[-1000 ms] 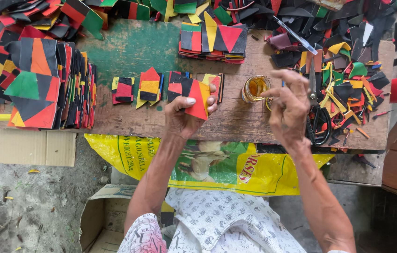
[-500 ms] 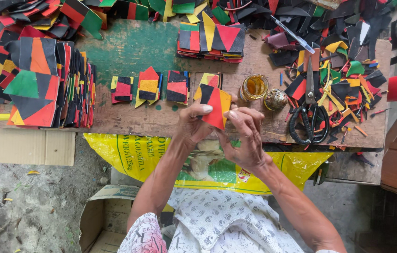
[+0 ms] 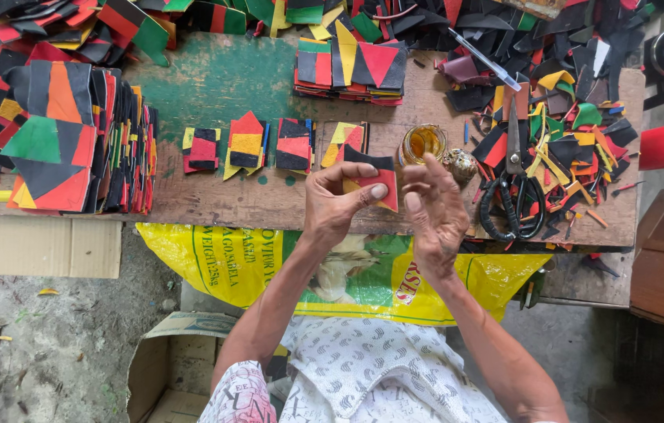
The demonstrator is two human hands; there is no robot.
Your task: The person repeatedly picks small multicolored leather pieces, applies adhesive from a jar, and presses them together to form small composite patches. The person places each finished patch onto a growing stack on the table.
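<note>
My left hand (image 3: 337, 200) pinches a small patch of black, red and yellow pieces (image 3: 375, 176), thumb pressed on its red part, above the near edge of the wooden table (image 3: 261, 200). My right hand (image 3: 435, 210) hovers just right of the patch, fingers spread, holding nothing. A small glass jar of amber liquid (image 3: 421, 144) stands right behind the hands, with a round brass-coloured lid (image 3: 461, 164) beside it.
Small stacks of coloured patches (image 3: 247, 146) line the table's middle. Tall piles of patches (image 3: 57, 141) fill the left, another stack (image 3: 351, 69) sits at the back. Black scissors (image 3: 513, 188) and loose scraps (image 3: 575, 149) lie right. A yellow sack (image 3: 222, 262) hangs below; a cardboard box (image 3: 171, 368) stands on the ground.
My right hand came back from the jar to the patch, touched it, and now has drawn slightly away with fingers spread. The left hand keeps holding the patch, now a little lower.
</note>
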